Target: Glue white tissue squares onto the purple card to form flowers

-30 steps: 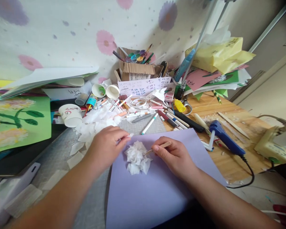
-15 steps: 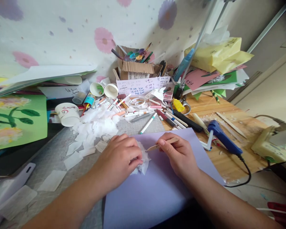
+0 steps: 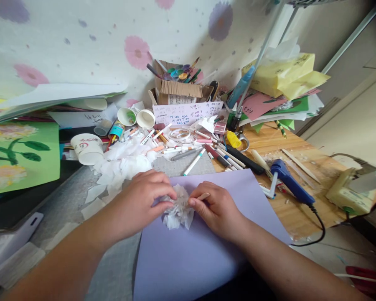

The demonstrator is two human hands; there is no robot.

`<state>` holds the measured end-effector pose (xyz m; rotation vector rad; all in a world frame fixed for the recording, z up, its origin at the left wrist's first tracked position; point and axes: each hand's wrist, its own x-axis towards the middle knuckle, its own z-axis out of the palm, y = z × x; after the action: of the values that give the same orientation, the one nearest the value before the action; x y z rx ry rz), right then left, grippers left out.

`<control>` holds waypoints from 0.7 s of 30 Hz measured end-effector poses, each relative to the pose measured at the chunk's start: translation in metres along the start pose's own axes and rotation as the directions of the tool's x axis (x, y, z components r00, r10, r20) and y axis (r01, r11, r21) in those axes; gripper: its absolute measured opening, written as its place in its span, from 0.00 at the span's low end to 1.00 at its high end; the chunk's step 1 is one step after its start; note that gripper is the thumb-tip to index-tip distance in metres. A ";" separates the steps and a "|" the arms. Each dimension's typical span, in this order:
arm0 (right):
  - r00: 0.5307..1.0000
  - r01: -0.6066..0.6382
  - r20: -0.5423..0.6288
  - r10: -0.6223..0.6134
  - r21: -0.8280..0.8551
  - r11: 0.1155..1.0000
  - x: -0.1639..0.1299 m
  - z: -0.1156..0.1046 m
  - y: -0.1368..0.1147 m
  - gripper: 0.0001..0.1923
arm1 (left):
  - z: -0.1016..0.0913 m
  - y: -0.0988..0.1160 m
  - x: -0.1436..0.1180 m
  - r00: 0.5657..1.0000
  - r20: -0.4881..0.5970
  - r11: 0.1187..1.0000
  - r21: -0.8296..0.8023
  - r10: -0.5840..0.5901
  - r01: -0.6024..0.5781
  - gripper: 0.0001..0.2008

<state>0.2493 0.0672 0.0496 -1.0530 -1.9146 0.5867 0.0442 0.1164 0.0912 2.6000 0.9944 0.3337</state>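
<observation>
Item: white tissue wad [image 3: 178, 207], crumpled, lying on the far half of a lilac sheet [image 3: 203, 251] that is covering a grey mat [image 3: 113, 267]. The left hand [image 3: 144, 198] is closing thumb and fingertips on the wad's left edge; the right hand [image 3: 214, 207] is pinching a thin wooden stick [image 3: 203, 196] between thumb and forefinger, its tip pointing left into the wad's right side, its long axis running roughly left to right with the blunt end away from the wad. The wad is sitting directly between the two hands, touching both; neither is clearly nearer. Whether the left fingers are fully gripping or only pressing cannot be told. Loose tissue squares [image 3: 122, 165] are lying just beyond the left hand. Farther back: markers [image 3: 194, 162] scattered in a heap, paper cups [image 3: 87, 148], a cardboard box [image 3: 178, 92] holding brushes. To the right, well apart from the hands, a blue glue gun [image 3: 290, 179] is resting on the wooden tabletop [image 3: 303, 209], cord trailing off the edge. A green flower picture [image 3: 19, 156] is lying at far left.
</observation>
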 end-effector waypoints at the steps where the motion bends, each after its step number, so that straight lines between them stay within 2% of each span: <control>1: 1.000 0.008 0.017 -0.008 -0.020 1.000 0.000 0.000 0.000 0.11 | -0.002 -0.002 0.000 0.999 -0.029 1.000 -0.005 -0.017 0.017 0.05; 4: 0.996 0.063 0.064 -0.059 -0.061 0.996 -0.001 0.002 -0.004 0.10 | -0.005 -0.006 0.001 0.995 -0.080 0.998 -0.002 -0.062 0.062 0.07; 8: 0.984 0.153 0.107 -0.139 -0.132 0.979 0.000 0.004 -0.010 0.10 | -0.003 -0.008 0.002 0.995 -0.073 0.997 0.010 -0.072 0.073 0.06; 10: 0.985 0.150 0.103 -0.137 -0.134 0.980 0.000 0.005 -0.010 0.10 | -0.002 -0.008 0.001 0.994 -0.072 0.997 -0.001 -0.078 0.078 0.06; 12: 0.993 0.101 0.064 -0.096 -0.071 0.992 -0.001 0.004 -0.007 0.10 | -0.002 -0.009 0.001 0.993 -0.078 0.996 -0.021 -0.090 0.088 0.06; 15: 0.997 -0.067 -0.044 0.070 0.075 0.995 -0.002 0.001 0.000 0.13 | -0.002 -0.007 0.001 0.992 -0.073 0.994 -0.041 -0.101 0.098 0.06; 18: 0.960 -0.169 -0.178 0.216 0.248 0.954 -0.004 -0.001 0.003 0.14 | -0.002 -0.006 0.001 0.994 -0.065 0.995 -0.045 -0.089 0.086 0.07; 21: 0.924 -0.170 -0.266 0.273 0.353 0.920 -0.005 -0.002 0.004 0.15 | -0.004 -0.008 0.001 0.992 -0.086 0.996 -0.028 -0.092 0.090 0.09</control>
<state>0.2538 0.0652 0.0453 -1.0827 -1.3758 0.7854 0.0381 0.1236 0.0920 2.5283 1.1272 0.4360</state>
